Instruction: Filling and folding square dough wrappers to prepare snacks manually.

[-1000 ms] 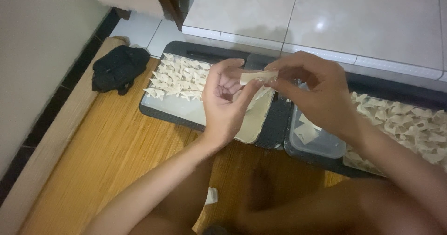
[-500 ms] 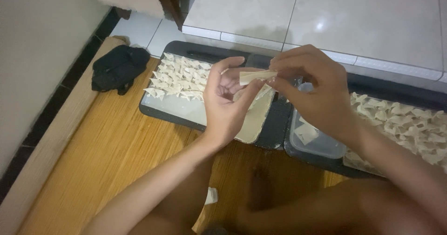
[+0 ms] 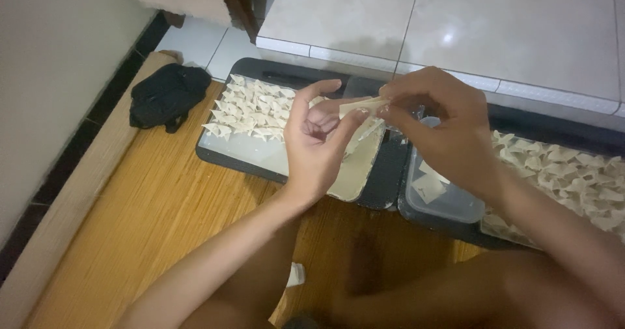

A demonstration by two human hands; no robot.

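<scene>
My left hand (image 3: 318, 140) and my right hand (image 3: 437, 128) meet above the trays and pinch a pale folded dumpling wrapper (image 3: 361, 107) between their fingertips. Below them lies a dark tray (image 3: 384, 182) lined with a pale sheet, with several folded dumplings (image 3: 250, 107) in rows on its far left part. A clear plastic tub (image 3: 449, 195) with a few square wrappers inside sits under my right hand.
A second tray with several folded dumplings (image 3: 566, 172) lies at the right. A black cloth bundle (image 3: 166, 94) sits on the bamboo mat (image 3: 150, 218) at the left. White floor tiles (image 3: 456, 36) rise as a step behind the trays. A wall runs along the left.
Both hands stay in place over the tray. The fingers have shifted slightly on the wrapper, working its fold.
</scene>
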